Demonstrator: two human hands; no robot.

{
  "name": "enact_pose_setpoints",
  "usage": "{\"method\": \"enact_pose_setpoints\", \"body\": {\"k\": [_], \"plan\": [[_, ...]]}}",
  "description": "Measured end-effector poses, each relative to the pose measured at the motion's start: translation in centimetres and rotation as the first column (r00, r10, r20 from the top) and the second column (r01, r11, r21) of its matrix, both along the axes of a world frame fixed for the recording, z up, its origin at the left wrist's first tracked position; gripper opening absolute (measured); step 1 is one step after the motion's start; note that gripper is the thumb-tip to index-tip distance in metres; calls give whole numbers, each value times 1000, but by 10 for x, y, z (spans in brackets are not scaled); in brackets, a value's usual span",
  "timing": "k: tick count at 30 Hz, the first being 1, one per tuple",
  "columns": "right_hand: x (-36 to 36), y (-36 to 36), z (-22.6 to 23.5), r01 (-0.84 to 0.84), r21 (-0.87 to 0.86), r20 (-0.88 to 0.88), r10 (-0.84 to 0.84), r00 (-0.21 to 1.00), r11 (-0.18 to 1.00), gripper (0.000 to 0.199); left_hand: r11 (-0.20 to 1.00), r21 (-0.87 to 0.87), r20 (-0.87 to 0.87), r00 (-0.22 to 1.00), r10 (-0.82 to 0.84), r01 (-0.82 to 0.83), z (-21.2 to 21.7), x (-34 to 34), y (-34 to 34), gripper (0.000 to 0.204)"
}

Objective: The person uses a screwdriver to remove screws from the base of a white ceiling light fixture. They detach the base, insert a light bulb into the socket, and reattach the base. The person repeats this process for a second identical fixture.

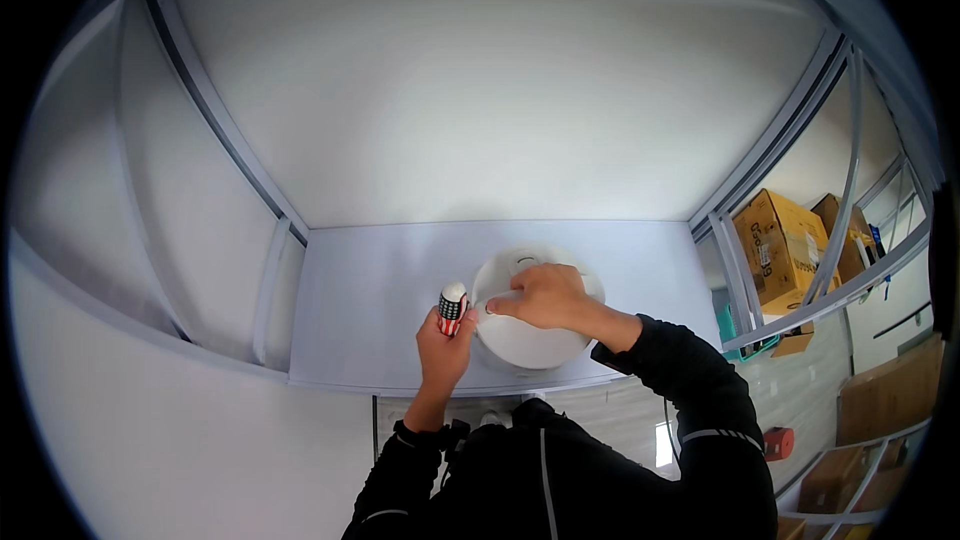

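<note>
In my left hand (441, 347) is a small upright bottle (453, 310) with a white top and a dark, red and white pattern; my fingers wrap round it. Just to its right, a round white disc-shaped object (530, 348) lies on the white table (350, 295). A smaller round feature (524, 261) shows near its far rim. My right hand (548, 296) reaches over this object from the right, thumb and fingers closed together at its left edge, close to the bottle. Whatever sits between those fingertips is too small to make out.
White panels (500, 90) in a grey metal frame (225, 130) enclose the table at the back and sides. Beyond the right frame stand cardboard boxes (782, 250) and a teal crate (728, 320). A red object (778, 443) is on the floor, near shelves with more boxes (835, 480).
</note>
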State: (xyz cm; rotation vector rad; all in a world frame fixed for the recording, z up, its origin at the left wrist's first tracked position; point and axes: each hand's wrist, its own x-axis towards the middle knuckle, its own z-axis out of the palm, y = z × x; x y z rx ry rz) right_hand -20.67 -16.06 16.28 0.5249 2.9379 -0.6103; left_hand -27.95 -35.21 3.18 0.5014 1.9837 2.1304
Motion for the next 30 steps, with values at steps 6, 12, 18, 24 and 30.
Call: {"method": "enact_pose_setpoints", "body": {"k": [6,12,18,24,30], "plan": [[3,2,2,29,-40,-10,-29,1000,999,68,993,-95,-66,995,-70,64,18,6,-9,31],[5,6,5,44,-49,-55,-46,997,998,64,997,-34,-111,991,-79,75,25,8,-6,39],[14,13,23,96,-219,-94,-119,988,971,56,989,84,-132,985,-112,123,31,4,-1,46],[31,45,21,69,-563,-188,-208,960,824,47,866,388,-99,949,-301,315,56,5,8,29],[53,78,11,-67,-763,-363,-342,867,643,42,746,367,-199,830,-520,556,101,11,31,25]]}}
